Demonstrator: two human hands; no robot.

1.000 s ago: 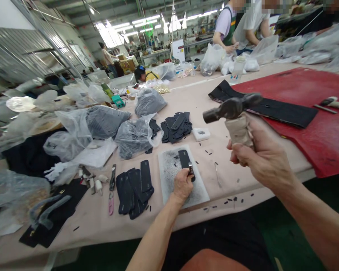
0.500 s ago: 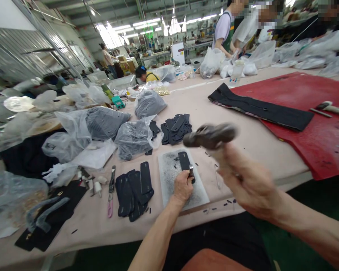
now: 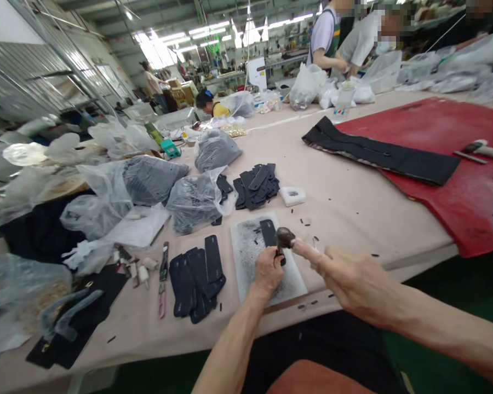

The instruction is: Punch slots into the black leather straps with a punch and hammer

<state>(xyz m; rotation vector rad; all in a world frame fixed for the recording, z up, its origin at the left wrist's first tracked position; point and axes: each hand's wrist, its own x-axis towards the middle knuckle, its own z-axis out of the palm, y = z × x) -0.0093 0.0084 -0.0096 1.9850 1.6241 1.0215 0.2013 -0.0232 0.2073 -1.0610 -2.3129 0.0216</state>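
Note:
My left hand (image 3: 269, 269) is closed round an upright metal punch, standing on a black strip (image 3: 267, 230) with rounded corners. The strip lies on a white, black-speckled board (image 3: 243, 273). In my right hand (image 3: 351, 276) is the handle of a hammer, its dark metal head (image 3: 285, 237) at the top of the punch. That head hides most of the punch, so I cannot tell whether the two touch. Left of the board lies a fanned stack of black strips (image 3: 195, 282); behind it is a heap of similar strips (image 3: 255, 185).
Bags of dark pieces (image 3: 197, 200) stand at the back left. A small white block (image 3: 292, 196) sits behind the board. Pink-handled pliers (image 3: 161, 303) lie left of the stack. A long black band (image 3: 378, 153) rests partly on a red sheet (image 3: 468, 219). Co-workers (image 3: 324, 41) are across the table.
The hammer has come down and left from its raised position to the punch top. My left hand stays on the punch. The white block, hidden before, now shows.

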